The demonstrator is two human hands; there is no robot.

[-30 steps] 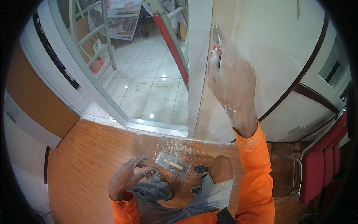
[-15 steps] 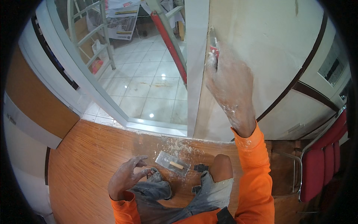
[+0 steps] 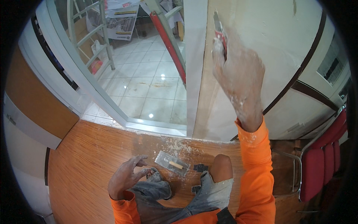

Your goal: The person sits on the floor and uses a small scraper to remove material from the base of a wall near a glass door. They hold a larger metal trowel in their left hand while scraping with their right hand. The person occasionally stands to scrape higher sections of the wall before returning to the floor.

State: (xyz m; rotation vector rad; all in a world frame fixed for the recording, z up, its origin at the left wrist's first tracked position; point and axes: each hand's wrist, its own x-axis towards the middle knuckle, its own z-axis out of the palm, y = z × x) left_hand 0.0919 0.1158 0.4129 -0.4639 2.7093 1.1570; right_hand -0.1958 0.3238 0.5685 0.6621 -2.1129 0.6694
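My right hand (image 3: 240, 69), dusted with white powder, is closed around the red handle of a putty knife (image 3: 218, 27). Its narrow metal blade points up along the pale wall panel (image 3: 276, 41), close to the edge by the door frame; whether the blade touches the panel I cannot tell. Low on the left, my left hand (image 3: 129, 173) hangs over my bent knee with its fingers apart and nothing in it. On the floor beyond that knee lies a flat rectangular trowel (image 3: 164, 160) with a wooden handle, smeared with white.
White crumbs (image 3: 179, 145) are scattered along the door threshold. Through the doorway a ladder (image 3: 91, 35) and a red-edged leaning frame (image 3: 167, 44) stand on white tiles. A red chair (image 3: 317, 171) is at the right, and a dark block (image 3: 201, 168) lies by my right knee.
My right hand has shifted to the right and slightly down, with the putty knife now farther from the panel's left edge and tilted more to the left. My left hand has stayed still.
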